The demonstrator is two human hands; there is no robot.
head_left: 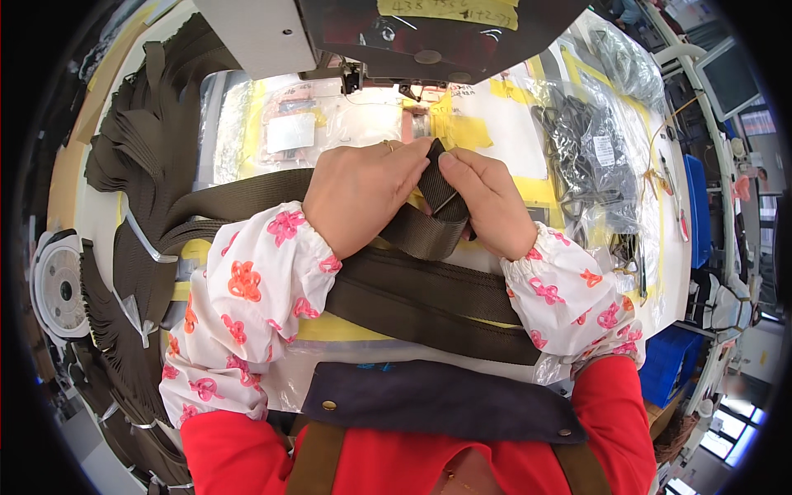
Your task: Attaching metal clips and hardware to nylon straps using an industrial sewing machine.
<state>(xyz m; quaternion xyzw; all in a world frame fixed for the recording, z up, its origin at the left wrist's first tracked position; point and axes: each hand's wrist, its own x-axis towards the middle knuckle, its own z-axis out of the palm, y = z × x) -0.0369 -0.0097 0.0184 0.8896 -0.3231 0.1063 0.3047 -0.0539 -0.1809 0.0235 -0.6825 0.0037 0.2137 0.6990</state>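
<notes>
A dark olive webbing strap (419, 233) is bent into a loop between my two hands, its folded end pointing up. My left hand (355, 194) pinches the strap from the left, fingertips near the upturned end. From the other side, my right hand (493, 202) grips it with the thumb on the webbing; most of its fingers are hidden behind. The strap runs left beneath my left wrist towards a thick bundle of the same webbing (147, 136). More strap lengths (437, 301) lie across the table below my hands.
A dark sewing machine head (421, 37) hangs just beyond my hands. Clear plastic over yellow and white sheets covers the tabletop (516, 157). At the right lie a clear bag of black buckle-like pieces (587, 161) and a blue bin (698, 210). A round white dial (64, 289) stands at far left.
</notes>
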